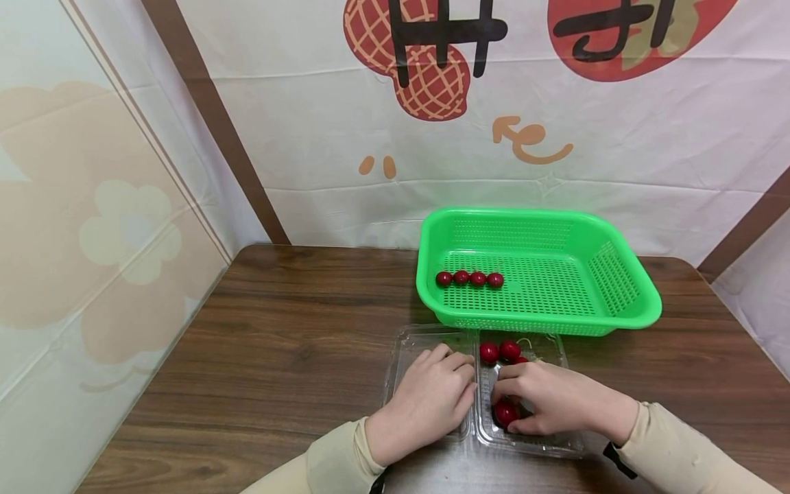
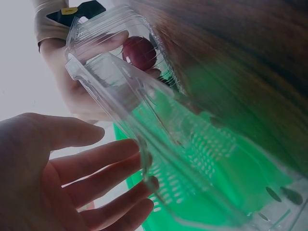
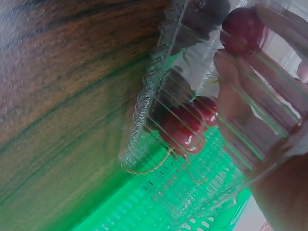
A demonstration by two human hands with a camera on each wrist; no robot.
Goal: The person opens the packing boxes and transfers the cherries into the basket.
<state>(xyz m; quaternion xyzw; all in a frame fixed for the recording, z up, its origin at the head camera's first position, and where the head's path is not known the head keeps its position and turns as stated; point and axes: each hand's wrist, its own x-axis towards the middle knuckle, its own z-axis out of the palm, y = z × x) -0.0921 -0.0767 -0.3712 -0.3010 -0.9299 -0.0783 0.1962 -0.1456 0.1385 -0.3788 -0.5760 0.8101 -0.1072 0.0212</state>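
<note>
A clear plastic clamshell box (image 1: 531, 447) lies unfolded, its two halves side by side. My right hand (image 1: 549, 398) reaches into the right half and pinches a dark red cherry (image 1: 506, 413) between thumb and fingers; through the clear wall, the right wrist view shows this cherry (image 3: 244, 31) at the fingertips. Further back in that half sit more cherries (image 1: 489, 353), one partly hidden by the hand. My left hand (image 1: 426, 391) lies over the left half, fingers loosely extended. Its fingertips (image 2: 144, 159) are right at the box's edge in the left wrist view.
Behind the box stands a green plastic basket (image 1: 644, 305) with a row of several cherries (image 1: 470, 278) on its floor at the left. All this is on a brown wooden table (image 1: 296, 350), with a printed cloth (image 1: 308, 137) hanging behind it.
</note>
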